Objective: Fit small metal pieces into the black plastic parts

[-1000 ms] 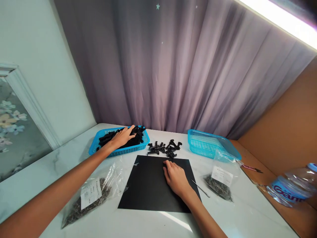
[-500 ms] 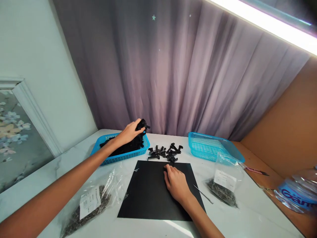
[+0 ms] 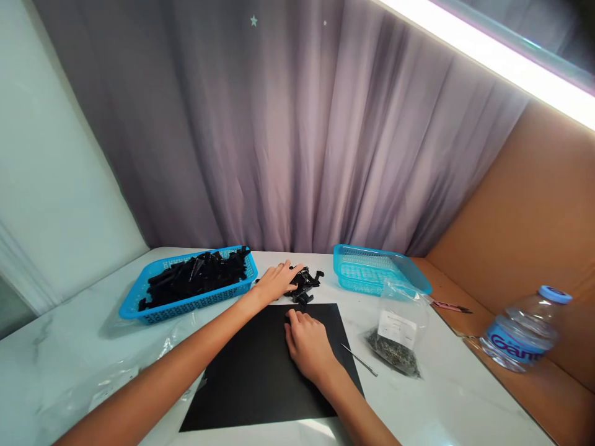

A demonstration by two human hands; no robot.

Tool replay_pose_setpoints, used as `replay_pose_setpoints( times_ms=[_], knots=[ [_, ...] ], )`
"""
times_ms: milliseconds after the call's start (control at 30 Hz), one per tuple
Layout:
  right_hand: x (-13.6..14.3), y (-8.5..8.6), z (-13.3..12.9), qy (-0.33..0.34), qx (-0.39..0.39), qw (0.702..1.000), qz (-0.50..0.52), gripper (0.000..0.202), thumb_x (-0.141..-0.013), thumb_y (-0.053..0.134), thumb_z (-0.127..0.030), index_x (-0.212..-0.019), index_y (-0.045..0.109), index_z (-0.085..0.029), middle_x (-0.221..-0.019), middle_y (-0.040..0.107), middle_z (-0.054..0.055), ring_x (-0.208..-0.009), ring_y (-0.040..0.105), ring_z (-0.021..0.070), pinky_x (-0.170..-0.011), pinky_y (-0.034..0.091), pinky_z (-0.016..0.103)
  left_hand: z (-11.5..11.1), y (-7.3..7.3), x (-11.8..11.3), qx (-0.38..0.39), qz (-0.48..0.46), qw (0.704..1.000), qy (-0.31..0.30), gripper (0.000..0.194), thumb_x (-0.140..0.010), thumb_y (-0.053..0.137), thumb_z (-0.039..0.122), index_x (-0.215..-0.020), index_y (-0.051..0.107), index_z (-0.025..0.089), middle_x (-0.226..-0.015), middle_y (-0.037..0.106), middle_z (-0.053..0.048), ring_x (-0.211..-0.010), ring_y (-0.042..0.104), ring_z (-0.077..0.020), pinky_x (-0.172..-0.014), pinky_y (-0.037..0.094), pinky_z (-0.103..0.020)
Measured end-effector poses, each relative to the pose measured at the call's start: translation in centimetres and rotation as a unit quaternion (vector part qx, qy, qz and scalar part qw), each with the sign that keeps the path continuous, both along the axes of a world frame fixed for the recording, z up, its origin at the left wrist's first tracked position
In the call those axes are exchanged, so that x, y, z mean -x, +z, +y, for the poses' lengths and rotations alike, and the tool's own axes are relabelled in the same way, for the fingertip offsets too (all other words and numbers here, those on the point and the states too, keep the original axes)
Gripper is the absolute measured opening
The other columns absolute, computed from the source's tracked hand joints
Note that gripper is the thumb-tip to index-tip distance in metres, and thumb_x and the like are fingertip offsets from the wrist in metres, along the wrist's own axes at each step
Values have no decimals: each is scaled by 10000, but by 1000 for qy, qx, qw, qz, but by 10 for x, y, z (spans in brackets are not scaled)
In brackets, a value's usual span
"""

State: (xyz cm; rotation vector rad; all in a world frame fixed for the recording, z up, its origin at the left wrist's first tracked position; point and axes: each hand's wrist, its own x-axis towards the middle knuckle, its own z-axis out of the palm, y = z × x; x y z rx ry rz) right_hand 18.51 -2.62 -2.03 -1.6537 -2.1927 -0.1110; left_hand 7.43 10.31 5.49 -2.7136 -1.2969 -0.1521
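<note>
My left hand [image 3: 276, 282] reaches over the pile of small black plastic parts [image 3: 304, 282] behind the mat. Its fingers are stretched out and apart, and they cover the left part of the pile. On the black mat [image 3: 246, 371] rests my right hand [image 3: 308, 342], fingers curled inward. A dark bit shows at its fingertips, too small against the mat to name. Left of the pile, a blue basket [image 3: 186, 304] is heaped with more black plastic parts [image 3: 198, 275]. Right of my right hand lies a thin metal tool [image 3: 360, 360].
A second blue basket [image 3: 360, 287] stands at the back right. Before it lies a clear bag of small dark pieces [image 3: 395, 353]. Another clear bag [image 3: 111, 387] is partly behind my left forearm. Far right are a water bottle [image 3: 523, 334] and a pink-handled tool [image 3: 450, 306].
My left hand has moved right from the left basket to the pile and has let go of the black parts it held. The view has turned right; my right hand stays on the mat.
</note>
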Motion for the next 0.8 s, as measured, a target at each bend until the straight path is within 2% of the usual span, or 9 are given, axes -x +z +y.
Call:
replay_pose_setpoints(
  times_ms=[133,367,533,667,733,800],
  knots=[
    [0,0,-1,-1,-4,1000,1,131,-1024,478,-156,-1119,566,-174,-998,717,67,-919,712,242,-703,505,338,0,3,-2,21,13,1000,10,502,-924,597,273,-1417,517,224,-1348,585,-196,-1271,590,-392,-977,490,-471],
    [1,0,-1,3,-17,1000,2,114,-1016,496,-142,-1094,571,-176,-977,719,75,-905,715,239,-694,492,325,0,12,2,76,4,997,26,569,-871,648,403,-1395,537,210,-1275,634,-149,-1195,638,-351,-972,512,-495],
    [0,-2,-3,7,-28,1000,12,111,-1005,526,-144,-1094,582,-181,-986,729,72,-895,716,232,-684,471,309,-8,25,12,84,-9,996,23,638,-861,651,437,-1448,509,233,-1334,613,-171,-1308,560,-371,-1017,488,-487],
    [-4,2,-2,-3,-36,999,33,75,-1000,548,-166,-1010,609,-209,-924,736,26,-825,706,194,-639,423,274,-33,40,37,71,-38,996,31,556,-916,599,448,-1426,526,241,-1379,592,-137,-1350,526,-333,-1054,467,-453],
    [-11,11,7,-26,-46,997,49,141,-1030,493,-190,-977,622,-216,-906,729,25,-812,690,190,-644,408,273,-55,42,60,59,-61,995,44,500,-969,518,478,-1420,520,260,-1411,573,-101,-1363,515,-306,-1071,458,-442],
    [-21,23,25,-60,-61,994,67,259,-1075,380,-226,-1033,634,-201,-977,723,74,-904,672,215,-729,426,289,-83,38,90,48,-85,993,59,461,-999,466,495,-1399,530,274,-1368,596,-76,-1335,534,-285,-1100,435,-437]
  ],
)
